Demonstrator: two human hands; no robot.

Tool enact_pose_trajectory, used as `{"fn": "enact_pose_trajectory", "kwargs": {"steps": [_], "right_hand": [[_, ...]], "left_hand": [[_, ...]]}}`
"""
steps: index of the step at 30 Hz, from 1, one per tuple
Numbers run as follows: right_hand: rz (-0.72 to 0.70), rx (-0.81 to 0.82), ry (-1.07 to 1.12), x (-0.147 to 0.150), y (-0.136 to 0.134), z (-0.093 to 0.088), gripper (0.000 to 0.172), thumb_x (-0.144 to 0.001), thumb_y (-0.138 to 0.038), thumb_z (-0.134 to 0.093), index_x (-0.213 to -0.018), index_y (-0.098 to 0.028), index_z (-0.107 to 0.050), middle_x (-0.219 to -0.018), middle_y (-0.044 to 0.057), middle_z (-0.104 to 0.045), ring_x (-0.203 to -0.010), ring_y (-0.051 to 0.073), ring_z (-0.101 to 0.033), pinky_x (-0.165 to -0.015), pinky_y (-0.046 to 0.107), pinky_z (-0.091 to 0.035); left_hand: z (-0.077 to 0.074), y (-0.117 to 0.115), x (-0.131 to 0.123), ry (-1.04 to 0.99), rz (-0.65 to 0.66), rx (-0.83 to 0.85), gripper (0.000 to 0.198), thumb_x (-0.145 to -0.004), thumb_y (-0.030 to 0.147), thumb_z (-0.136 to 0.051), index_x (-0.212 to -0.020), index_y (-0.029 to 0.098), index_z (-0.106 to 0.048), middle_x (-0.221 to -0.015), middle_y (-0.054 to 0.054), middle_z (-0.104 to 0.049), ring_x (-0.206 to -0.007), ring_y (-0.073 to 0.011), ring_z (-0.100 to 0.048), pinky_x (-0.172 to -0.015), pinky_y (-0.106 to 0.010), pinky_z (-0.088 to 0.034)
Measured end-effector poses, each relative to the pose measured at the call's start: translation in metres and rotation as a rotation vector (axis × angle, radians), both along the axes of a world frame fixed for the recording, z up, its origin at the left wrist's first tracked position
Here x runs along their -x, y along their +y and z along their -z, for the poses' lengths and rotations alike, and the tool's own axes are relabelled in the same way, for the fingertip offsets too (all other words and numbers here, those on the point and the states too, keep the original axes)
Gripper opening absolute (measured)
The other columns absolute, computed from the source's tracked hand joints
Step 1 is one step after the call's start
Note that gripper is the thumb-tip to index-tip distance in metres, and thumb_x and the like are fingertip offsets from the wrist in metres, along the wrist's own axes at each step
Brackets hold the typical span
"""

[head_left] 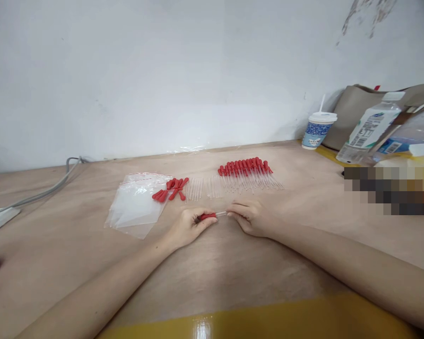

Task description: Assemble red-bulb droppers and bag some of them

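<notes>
Between thumb and fingers, my left hand (194, 225) pinches a red rubber dropper bulb (208, 216). A clear glass tube (221, 214) runs from the bulb's open end toward my right hand (249, 216), whose closed fingers grip its other end. How far the tube sits inside the bulb I cannot tell. Just beyond my hands lie a row of loose clear tubes (196, 188) and a small pile of loose red bulbs (176, 185). Farther right, several droppers (247, 170) with red bulbs on their tubes lie side by side, bulbs toward the wall.
Clear zip bags (136, 202) lie left of the loose bulbs. Grey cables (61, 181) cross the left side. At the back right stand a paper cup (317, 132) with a straw, a plastic bottle (369, 129) and a grey-beige bag (344, 110). Yellow tape (261, 318) covers the near edge.
</notes>
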State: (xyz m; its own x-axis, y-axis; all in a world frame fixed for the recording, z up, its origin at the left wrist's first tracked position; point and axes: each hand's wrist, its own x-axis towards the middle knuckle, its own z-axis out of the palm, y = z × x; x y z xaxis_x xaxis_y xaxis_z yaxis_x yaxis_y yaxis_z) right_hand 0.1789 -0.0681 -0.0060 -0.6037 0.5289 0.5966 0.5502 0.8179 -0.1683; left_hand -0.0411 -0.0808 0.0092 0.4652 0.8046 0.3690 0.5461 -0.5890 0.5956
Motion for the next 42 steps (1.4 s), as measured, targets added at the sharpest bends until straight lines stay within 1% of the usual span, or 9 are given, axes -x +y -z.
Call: {"fn": "enact_pose_trajectory", "kwargs": {"steps": [4, 11, 21, 25, 29, 32, 34, 38, 42], "right_hand": [[0.038, 0.030, -0.032, 0.005, -0.004, -0.005, 0.026, -0.089, -0.025, -0.039, -0.082, -0.018, -0.063, -0.066, 0.003, -0.060, -0.058, 0.013, -0.051, -0.053, 0.025, -0.033], [0.059, 0.154, -0.061, 0.014, -0.005, -0.006, 0.026, -0.089, -0.025, -0.039, -0.082, -0.017, -0.063, -0.072, 0.005, -0.064, -0.062, 0.014, -0.054, -0.055, 0.025, -0.034], [0.119, 0.307, -0.072, 0.022, -0.010, -0.017, 0.024, -0.089, -0.024, -0.041, -0.072, -0.018, -0.057, -0.064, 0.002, -0.060, -0.056, 0.012, -0.050, -0.054, 0.024, -0.033], [0.138, 0.347, -0.093, 0.015, -0.010, -0.023, 0.018, -0.087, -0.022, -0.043, -0.074, -0.017, -0.055, -0.071, 0.004, -0.061, -0.062, 0.013, -0.052, -0.058, 0.024, -0.036], [0.201, 0.523, 0.070, -0.006, 0.008, -0.025, 0.011, -0.084, -0.018, -0.045, -0.078, -0.017, -0.054, -0.076, 0.004, -0.061, -0.068, 0.014, -0.055, -0.062, 0.025, -0.040], [0.327, 0.822, 0.357, -0.017, 0.029, -0.028, 0.012, -0.082, -0.021, -0.045, -0.072, -0.017, -0.051, -0.063, 0.002, -0.057, -0.057, 0.012, -0.054, -0.055, 0.023, -0.040], [0.421, 0.906, 0.479, -0.019, 0.043, -0.032, 0.012, -0.078, -0.023, -0.049, -0.068, -0.017, -0.051, -0.058, 0.000, -0.055, -0.051, 0.010, -0.051, -0.050, 0.022, -0.039], [0.604, 0.762, 0.364, -0.007, 0.067, -0.041, 0.028, -0.072, -0.030, -0.055, -0.049, -0.018, -0.048, -0.046, -0.001, -0.048, -0.046, 0.011, -0.047, -0.048, 0.023, -0.035], [0.772, 0.583, 0.201, 0.014, 0.087, -0.044, 0.031, -0.073, -0.036, -0.052, -0.047, -0.019, -0.051, -0.053, 0.002, -0.055, -0.058, 0.016, -0.056, -0.053, 0.025, -0.038]], "left_hand": [[0.001, -0.001, 0.000, -0.004, 0.014, -0.014, 0.015, -0.081, 0.028, -0.058, -0.088, 0.020, -0.068, -0.081, -0.001, -0.071, -0.068, -0.0145, -0.064, -0.059, -0.024, -0.051], [0.001, 0.000, 0.001, 0.043, 0.030, -0.048, 0.013, -0.082, 0.026, -0.056, -0.089, 0.020, -0.067, -0.082, -0.001, -0.071, -0.071, -0.0153, -0.065, -0.062, -0.024, -0.051], [-0.011, 0.000, -0.001, 0.145, -0.003, -0.174, 0.011, -0.081, 0.024, -0.058, -0.085, 0.019, -0.067, -0.081, -0.002, -0.071, -0.071, -0.0152, -0.064, -0.063, -0.024, -0.050], [-0.007, 0.004, 0.002, 0.137, -0.034, -0.188, 0.023, -0.081, 0.026, -0.058, -0.101, 0.017, -0.062, -0.093, -0.005, -0.067, -0.078, -0.0164, -0.062, -0.070, -0.028, -0.050], [-0.003, 0.006, 0.007, 0.162, -0.087, -0.172, 0.030, -0.080, 0.028, -0.058, -0.109, 0.018, -0.058, -0.101, -0.005, -0.066, -0.079, -0.0167, -0.061, -0.070, -0.030, -0.051], [-0.002, 0.006, 0.008, 0.171, -0.014, -0.196, 0.020, -0.084, 0.026, -0.054, -0.101, 0.020, -0.063, -0.102, -0.004, -0.067, -0.089, -0.0177, -0.062, -0.079, -0.031, -0.050], [-0.001, 0.007, 0.007, 0.158, 0.023, -0.209, 0.019, -0.086, 0.025, -0.052, -0.097, 0.020, -0.065, -0.099, -0.003, -0.068, -0.092, -0.0179, -0.062, -0.082, -0.032, -0.049], [0.000, 0.008, 0.006, 0.149, 0.046, -0.205, 0.020, -0.087, 0.025, -0.050, -0.098, 0.020, -0.066, -0.099, -0.003, -0.069, -0.093, -0.0179, -0.062, -0.084, -0.033, -0.049], [0.002, 0.008, 0.007, 0.151, 0.054, -0.209, 0.020, -0.087, 0.024, -0.050, -0.099, 0.019, -0.065, -0.100, -0.003, -0.068, -0.094, -0.0180, -0.061, -0.084, -0.033, -0.049]]}}
